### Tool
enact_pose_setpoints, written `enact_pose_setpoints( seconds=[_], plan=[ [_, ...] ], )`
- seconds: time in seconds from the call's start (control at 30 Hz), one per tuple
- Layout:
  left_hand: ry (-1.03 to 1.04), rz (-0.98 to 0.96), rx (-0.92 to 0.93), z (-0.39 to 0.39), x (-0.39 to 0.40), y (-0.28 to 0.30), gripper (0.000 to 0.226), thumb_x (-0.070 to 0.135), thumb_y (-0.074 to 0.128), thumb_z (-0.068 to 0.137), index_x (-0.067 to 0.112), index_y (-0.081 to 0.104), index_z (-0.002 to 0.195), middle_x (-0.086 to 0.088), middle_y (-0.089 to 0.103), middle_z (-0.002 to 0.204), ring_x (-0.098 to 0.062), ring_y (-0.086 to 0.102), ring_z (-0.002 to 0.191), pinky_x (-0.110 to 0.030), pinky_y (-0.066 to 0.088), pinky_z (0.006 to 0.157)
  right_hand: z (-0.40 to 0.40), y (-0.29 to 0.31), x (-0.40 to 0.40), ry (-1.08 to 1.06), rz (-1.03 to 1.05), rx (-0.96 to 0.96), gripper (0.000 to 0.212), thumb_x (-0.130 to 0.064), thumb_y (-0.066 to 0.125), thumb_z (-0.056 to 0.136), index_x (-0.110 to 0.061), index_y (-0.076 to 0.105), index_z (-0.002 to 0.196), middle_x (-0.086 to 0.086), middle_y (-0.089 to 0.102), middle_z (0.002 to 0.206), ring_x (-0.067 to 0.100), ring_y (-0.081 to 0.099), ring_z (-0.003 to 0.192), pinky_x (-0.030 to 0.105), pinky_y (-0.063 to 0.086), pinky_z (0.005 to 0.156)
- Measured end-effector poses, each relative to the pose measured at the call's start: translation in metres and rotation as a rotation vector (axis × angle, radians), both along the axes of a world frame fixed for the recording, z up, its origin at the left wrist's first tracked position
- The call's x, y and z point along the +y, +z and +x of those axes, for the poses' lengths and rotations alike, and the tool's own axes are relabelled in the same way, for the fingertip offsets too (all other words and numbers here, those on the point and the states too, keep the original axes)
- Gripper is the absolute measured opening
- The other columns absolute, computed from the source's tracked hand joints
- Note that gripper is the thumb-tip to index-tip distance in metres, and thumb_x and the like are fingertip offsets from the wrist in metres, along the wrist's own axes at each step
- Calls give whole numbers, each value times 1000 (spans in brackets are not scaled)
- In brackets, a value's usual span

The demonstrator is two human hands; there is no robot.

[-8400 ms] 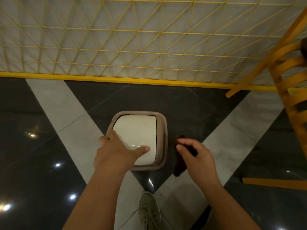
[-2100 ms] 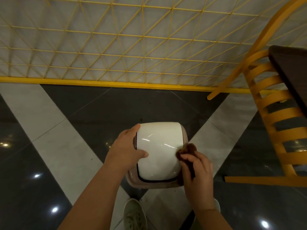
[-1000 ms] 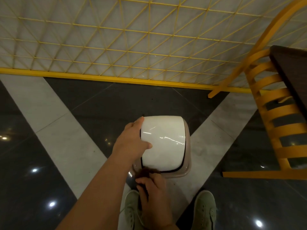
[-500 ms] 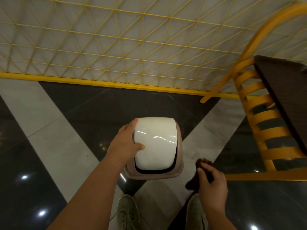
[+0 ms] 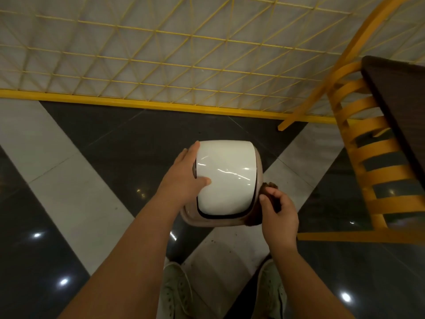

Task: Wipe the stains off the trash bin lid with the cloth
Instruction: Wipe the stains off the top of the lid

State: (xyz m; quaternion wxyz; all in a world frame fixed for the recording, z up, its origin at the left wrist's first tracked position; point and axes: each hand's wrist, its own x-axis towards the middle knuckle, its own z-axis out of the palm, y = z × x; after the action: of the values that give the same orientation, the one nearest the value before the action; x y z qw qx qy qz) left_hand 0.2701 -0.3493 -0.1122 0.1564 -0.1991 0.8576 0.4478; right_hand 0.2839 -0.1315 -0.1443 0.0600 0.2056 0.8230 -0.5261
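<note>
— Where have you got everything right now?

— The trash bin (image 5: 257, 204) stands on the floor (image 5: 76, 185) just ahead of my shoes (image 5: 177, 293), where the pale stripes meet in a point. My left hand (image 5: 184, 180) lies across the left edge of the white lid (image 5: 226, 178), fingers fairly straight along the side and thumb flat on top — a steadying press, not a closed grip. My right hand (image 5: 279, 211) has its grip curled around the brown cloth (image 5: 268, 189), bunched and touching the bin's right rim near the front corner.

— So what makes this pass a good one?

— I judge the lid is a swinging flap, since a dark gap shows round its front edge. If I push hard with the cloth it may tip inward, so the left hand should bear down lightly and hold it level. I'd bring the cloth up from the rim onto the lid's right edge, then sweep across in overlapping strokes toward my thumb.

— Can you see the stains?

— Not clearly. The white surface shows only light glints; the brownish marks I can make out sit along the rim's front edge, and some crumbs lie on the floor. I'd flatten the cloth for broader contact, and take care the bin doesn't slide on the glossy tiles.
</note>
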Motion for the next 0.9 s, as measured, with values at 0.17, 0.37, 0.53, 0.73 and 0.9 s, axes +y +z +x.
enact_pose_setpoints(
  seconds=[0.17,0.37,0.53,0.73,0.9],
  plan=[
    [-24,-9,4,-24,-3,-3,94,25,69,84,41,6,151,3,10,161,-25,20,145,-45,24,116,-23,0,0,19,3,12,22,-24,60,91,-30,61,112,-8,58,117,10,54,106,35,49,96],
    [-14,-3,47,-28,-1,-1,98,23,67,85,41,-2,152,1,5,162,-23,15,147,-42,21,115,-38,10,5,36,-99,-52,16,-26,62,89,-27,65,105,-9,61,110,11,56,103,37,50,95],
    [26,-29,54,-17,6,13,111,22,71,83,36,-17,150,8,-15,161,-19,12,147,-41,28,110,-34,29,11,-159,-430,-225,14,-26,59,91,-34,67,98,-5,59,123,19,52,115,42,42,103],
    [113,-120,268,-5,15,43,69,36,68,85,28,35,145,4,18,157,-15,29,139,-32,33,106,-16,65,10,109,-334,11,45,-8,66,85,-35,59,119,-13,57,120,8,55,109,26,51,85],
    [117,405,21,15,41,70,66,65,68,71,31,58,128,10,59,124,-9,56,111,-33,48,95,-11,99,-1,159,-484,43,39,-5,69,80,-28,66,111,-10,67,110,4,65,97,21,55,74]
  ],
)
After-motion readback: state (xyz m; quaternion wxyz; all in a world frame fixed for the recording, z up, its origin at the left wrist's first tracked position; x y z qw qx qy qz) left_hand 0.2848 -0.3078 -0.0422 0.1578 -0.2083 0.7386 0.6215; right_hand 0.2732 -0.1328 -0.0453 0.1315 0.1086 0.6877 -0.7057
